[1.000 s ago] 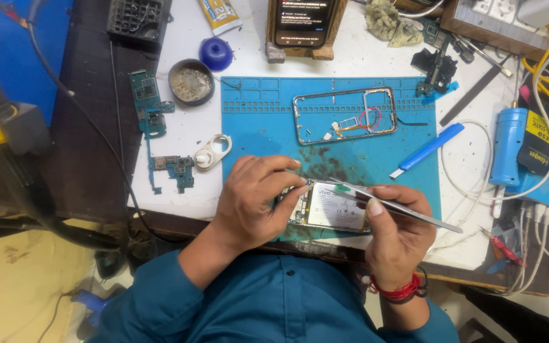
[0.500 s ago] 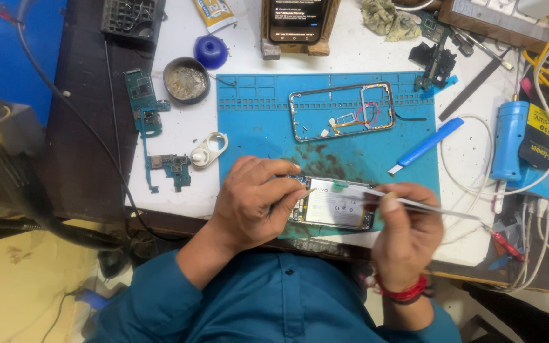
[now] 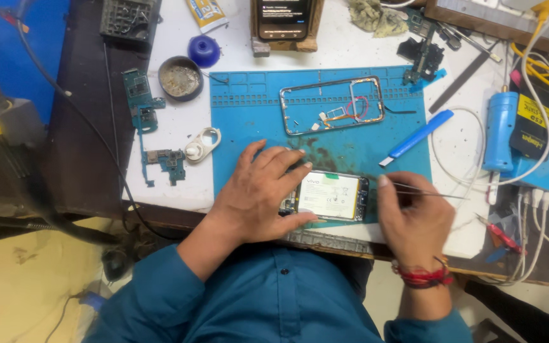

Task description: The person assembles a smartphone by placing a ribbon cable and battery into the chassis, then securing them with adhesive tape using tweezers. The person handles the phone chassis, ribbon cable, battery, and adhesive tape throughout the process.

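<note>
Head view, one item in hand: an opened phone [image 3: 328, 197] with its white battery facing up, lying flat at the near edge of the blue work mat [image 3: 243, 127], long axis running left to right across your body. Your left hand [image 3: 258, 194] lies palm-down over the phone's left end, fingers spread and pressing, not curled around anything. Your right hand [image 3: 414, 219] sits just beside the phone's right end, fingers pinched closed on thin metal tweezers [image 3: 424, 189]; the shaft lies nearly level, and the end near your thumb sits close to the phone's right short edge, though you cannot tell from this view whether it touches. The phone lies directly left of your right grip, between your two hands. Edges: the table's front edge runs just below the phone, so there is little room toward you. Farther up the mat, well apart, lies an empty phone frame [image 3: 332, 105]. A blue pry tool [image 3: 417, 136] lies slanted off the mat's right side, near your right hand. Bare mat shows between phone and frame.
</note>
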